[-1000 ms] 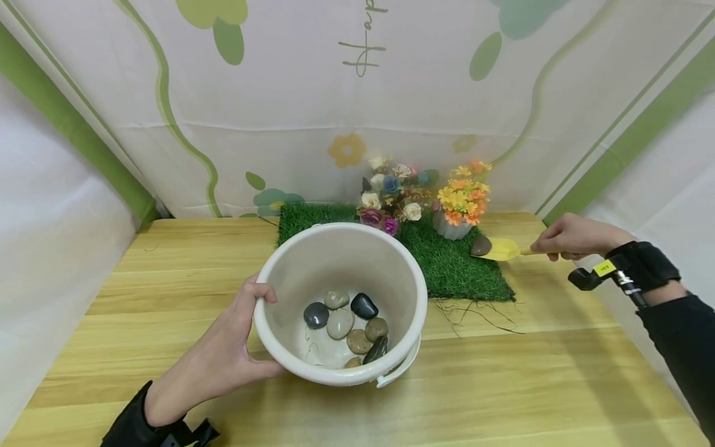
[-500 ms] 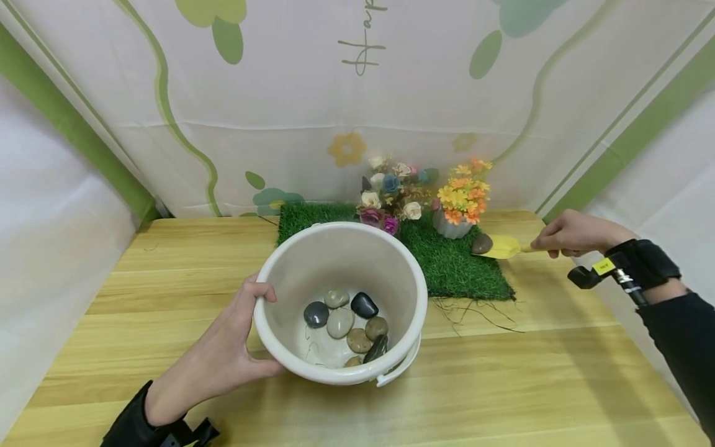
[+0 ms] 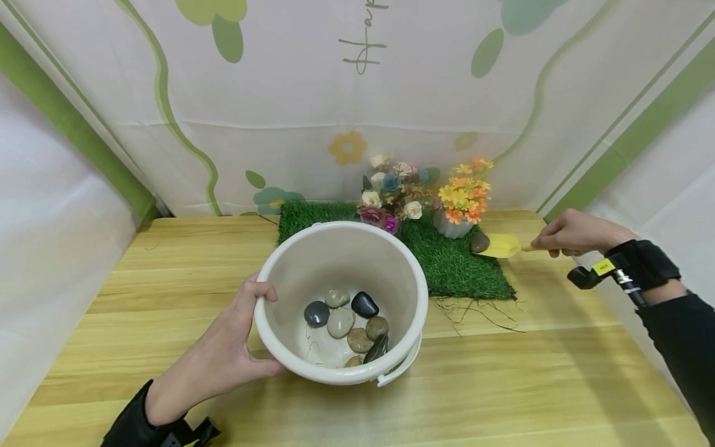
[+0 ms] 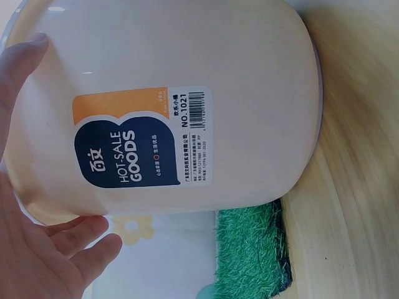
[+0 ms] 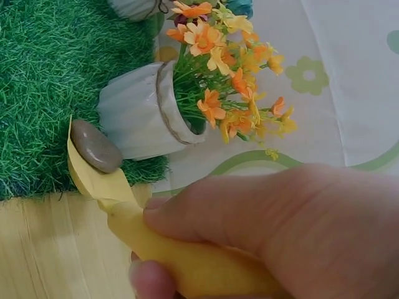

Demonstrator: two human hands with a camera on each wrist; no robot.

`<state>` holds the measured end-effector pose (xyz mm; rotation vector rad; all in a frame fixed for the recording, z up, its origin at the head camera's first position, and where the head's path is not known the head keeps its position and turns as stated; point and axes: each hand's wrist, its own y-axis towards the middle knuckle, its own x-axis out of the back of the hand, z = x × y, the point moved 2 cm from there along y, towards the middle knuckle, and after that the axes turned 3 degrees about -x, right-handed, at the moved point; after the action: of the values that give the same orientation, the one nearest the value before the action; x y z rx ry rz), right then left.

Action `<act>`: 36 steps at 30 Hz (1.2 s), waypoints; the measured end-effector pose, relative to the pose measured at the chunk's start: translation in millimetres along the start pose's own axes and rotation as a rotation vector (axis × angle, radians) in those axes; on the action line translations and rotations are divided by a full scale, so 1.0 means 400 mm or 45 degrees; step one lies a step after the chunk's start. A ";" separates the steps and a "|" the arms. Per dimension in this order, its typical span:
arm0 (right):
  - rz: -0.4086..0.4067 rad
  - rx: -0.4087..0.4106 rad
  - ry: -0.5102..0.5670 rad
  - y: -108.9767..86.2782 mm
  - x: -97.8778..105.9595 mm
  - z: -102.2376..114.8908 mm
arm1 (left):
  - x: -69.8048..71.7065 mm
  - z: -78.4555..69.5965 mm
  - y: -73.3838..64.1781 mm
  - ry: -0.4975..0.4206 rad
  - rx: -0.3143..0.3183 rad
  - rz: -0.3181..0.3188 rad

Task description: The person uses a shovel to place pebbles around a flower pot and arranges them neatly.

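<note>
Bright, diffuse light leaves a soft shadow across the table (image 3: 480, 391).

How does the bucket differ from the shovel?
The bucket is white; the shovel is yellow. The bucket is bigger than the shovel. The bucket has several stones inside; the shovel has one stone at its blade. Each is held: the bucket by the left hand, the shovel by the right hand.

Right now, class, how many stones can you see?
9. One stone lies on the scoop; eight other stones sit in the bucket. More may be hidden behind its near rim.
</note>
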<state>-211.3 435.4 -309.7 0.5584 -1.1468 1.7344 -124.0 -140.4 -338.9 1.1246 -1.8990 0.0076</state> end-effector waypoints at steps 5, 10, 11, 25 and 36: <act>0.008 -0.001 -0.003 0.000 0.001 -0.003 | 0.000 0.001 0.000 0.001 0.001 0.001; 0.022 0.025 -0.033 -0.006 0.005 -0.009 | 0.000 0.000 -0.001 0.009 -0.009 -0.007; 0.024 0.026 -0.037 -0.009 0.006 -0.011 | 0.000 0.000 0.000 0.011 -0.010 -0.007; -0.127 0.052 -0.064 -0.087 0.046 -0.056 | 0.000 0.002 -0.002 0.017 -0.012 -0.007; -0.348 0.131 0.063 -0.150 0.079 -0.069 | -0.001 0.000 -0.002 0.026 -0.012 -0.004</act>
<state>-168.8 480.9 -271.0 0.6974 -0.9047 1.5670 -123.4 -140.8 -339.6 1.1173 -1.8770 0.0082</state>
